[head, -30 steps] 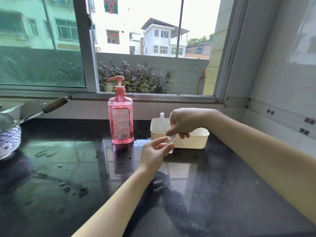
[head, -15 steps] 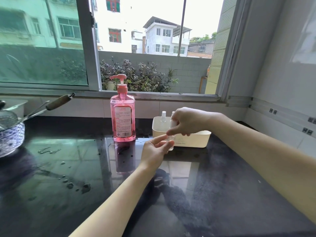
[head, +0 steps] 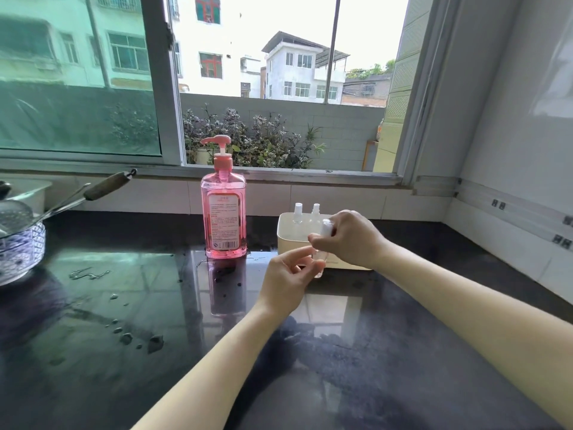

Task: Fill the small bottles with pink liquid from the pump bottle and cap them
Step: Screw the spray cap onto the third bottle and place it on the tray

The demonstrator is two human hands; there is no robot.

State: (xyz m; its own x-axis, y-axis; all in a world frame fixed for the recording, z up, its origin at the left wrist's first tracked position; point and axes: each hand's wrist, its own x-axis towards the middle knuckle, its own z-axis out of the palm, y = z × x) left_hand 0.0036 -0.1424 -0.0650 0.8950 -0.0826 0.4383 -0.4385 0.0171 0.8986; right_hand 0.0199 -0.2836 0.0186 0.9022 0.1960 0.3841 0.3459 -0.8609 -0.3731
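A pink pump bottle (head: 224,209) stands upright on the dark counter, its nozzle pointing left. To its right a cream box (head: 286,235) holds two small clear bottles (head: 298,213) with white tops. In front of the box, my left hand (head: 286,279) pinches the body of a small clear bottle (head: 319,264) that looks empty. My right hand (head: 348,237) grips that bottle's clear cap (head: 326,227) from above. Whether the cap is seated on the bottle is hidden by my fingers.
Water drops and a small puddle (head: 90,273) lie on the glossy black counter (head: 124,352) at left. A patterned bowl (head: 21,246) with a long-handled strainer (head: 107,185) sits at the far left edge. A tiled wall with sockets (head: 561,240) runs along the right.
Both hands stayed together at the small bottle in front of the box. My right hand shifted slightly up on the cap, so the cap and the two bottles in the box show more clearly.
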